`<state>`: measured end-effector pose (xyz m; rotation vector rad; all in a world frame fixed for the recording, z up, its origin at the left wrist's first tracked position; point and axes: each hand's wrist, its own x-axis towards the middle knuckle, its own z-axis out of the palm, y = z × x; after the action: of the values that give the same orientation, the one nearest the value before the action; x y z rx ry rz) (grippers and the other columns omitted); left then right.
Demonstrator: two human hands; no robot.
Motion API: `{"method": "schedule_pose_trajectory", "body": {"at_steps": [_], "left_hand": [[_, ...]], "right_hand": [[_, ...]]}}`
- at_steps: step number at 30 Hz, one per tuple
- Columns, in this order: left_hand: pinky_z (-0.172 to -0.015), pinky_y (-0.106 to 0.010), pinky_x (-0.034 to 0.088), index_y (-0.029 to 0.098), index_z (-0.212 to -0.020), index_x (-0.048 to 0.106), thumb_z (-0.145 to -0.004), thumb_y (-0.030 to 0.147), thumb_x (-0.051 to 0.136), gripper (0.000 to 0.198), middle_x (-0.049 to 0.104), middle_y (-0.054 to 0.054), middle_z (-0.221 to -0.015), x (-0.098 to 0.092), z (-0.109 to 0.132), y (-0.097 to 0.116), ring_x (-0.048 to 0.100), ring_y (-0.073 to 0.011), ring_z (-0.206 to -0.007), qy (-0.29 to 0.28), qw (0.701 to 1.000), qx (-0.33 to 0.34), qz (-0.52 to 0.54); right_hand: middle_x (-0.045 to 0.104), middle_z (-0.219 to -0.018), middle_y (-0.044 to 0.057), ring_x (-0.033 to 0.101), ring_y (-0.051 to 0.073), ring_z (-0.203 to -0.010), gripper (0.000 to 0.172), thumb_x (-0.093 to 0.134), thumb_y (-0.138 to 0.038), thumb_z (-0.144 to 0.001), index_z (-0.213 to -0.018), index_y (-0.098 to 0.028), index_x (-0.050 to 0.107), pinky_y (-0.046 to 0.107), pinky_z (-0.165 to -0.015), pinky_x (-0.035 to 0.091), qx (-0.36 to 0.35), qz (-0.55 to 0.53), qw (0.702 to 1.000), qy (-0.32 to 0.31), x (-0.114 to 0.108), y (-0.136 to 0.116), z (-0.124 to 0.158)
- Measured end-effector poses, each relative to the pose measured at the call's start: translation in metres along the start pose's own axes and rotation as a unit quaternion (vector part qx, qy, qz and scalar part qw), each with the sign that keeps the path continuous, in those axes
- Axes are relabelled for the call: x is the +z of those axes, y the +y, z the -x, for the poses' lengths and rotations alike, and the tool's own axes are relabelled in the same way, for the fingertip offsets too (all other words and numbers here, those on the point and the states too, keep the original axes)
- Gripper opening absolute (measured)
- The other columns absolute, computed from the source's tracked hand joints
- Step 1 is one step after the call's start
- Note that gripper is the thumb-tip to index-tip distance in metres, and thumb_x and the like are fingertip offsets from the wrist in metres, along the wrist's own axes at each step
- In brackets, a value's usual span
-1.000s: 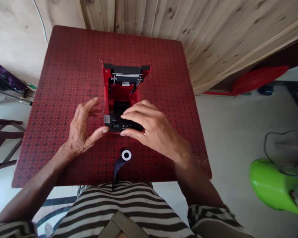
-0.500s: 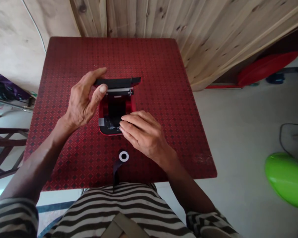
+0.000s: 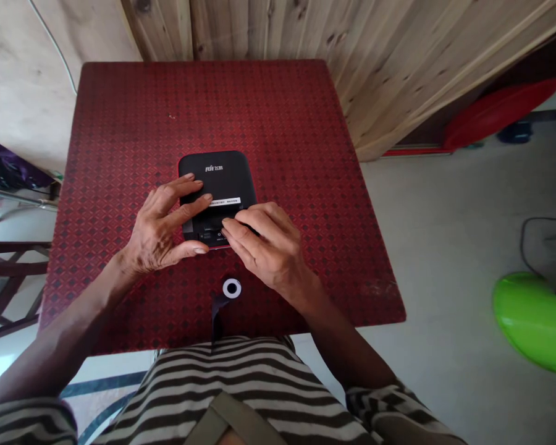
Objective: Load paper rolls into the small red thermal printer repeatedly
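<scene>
A small black and red label printer (image 3: 215,179) lies on the table with its black lid down. My left hand (image 3: 160,228) rests on the left of it, fingers stretched over the lid and thumb by the front edge. At the printer's front slot my right hand (image 3: 269,247) is closed, its thumb and fingertips pinching a dark strip (image 3: 212,220) that lies across the front edge. The strip's far end is hidden under the lid. Nearer my body stands a small roll with a white ring-shaped end (image 3: 231,288), a dark tail trailing from it.
The red patterned table (image 3: 306,154) reaches a wooden plank wall (image 3: 278,31). A dark wooden chair (image 3: 13,266) stands on the left. On the floor to the right are a bright green object (image 3: 532,321) and a cable (image 3: 537,219).
The printer's lid, raised before, is now down. My left hand has moved from the lifted lid to the lid's top and front. My right hand stays at the front slot.
</scene>
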<state>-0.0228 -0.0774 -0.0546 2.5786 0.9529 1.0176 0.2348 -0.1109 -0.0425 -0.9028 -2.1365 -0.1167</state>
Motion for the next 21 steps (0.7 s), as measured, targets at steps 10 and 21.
{"method": "schedule_pose_trajectory", "body": {"at_steps": [10, 21], "left_hand": [[-0.124, -0.058, 0.048, 0.031, -0.155, 0.059, -0.092, 0.088, 0.058, 0.085, 0.059, -0.014, -0.157, 0.000, 0.005, -0.003, 0.053, -0.0390, -0.153, -0.034, 0.999, -0.017, -0.032], [-0.114, -0.050, 0.058, 0.023, -0.152, 0.058, -0.096, 0.064, 0.074, 0.071, 0.064, -0.017, -0.146, 0.003, 0.026, 0.027, 0.066, -0.0341, -0.134, 0.098, 0.992, -0.042, -0.073]], "right_hand": [[0.079, -0.097, 0.006, 0.068, 0.021, -0.090, 0.010, 0.066, -0.016, -0.105, -0.112, -0.018, 0.073, 0.039, -0.083, 0.059, 0.005, -0.008, 1.000, -0.015, 0.000, 0.000, 0.001], [0.077, -0.097, 0.005, 0.073, 0.019, -0.091, 0.023, 0.052, -0.026, -0.112, -0.104, -0.023, 0.074, 0.035, -0.081, 0.059, 0.243, -0.140, 0.954, 0.109, 0.004, 0.025, 0.033]]}}
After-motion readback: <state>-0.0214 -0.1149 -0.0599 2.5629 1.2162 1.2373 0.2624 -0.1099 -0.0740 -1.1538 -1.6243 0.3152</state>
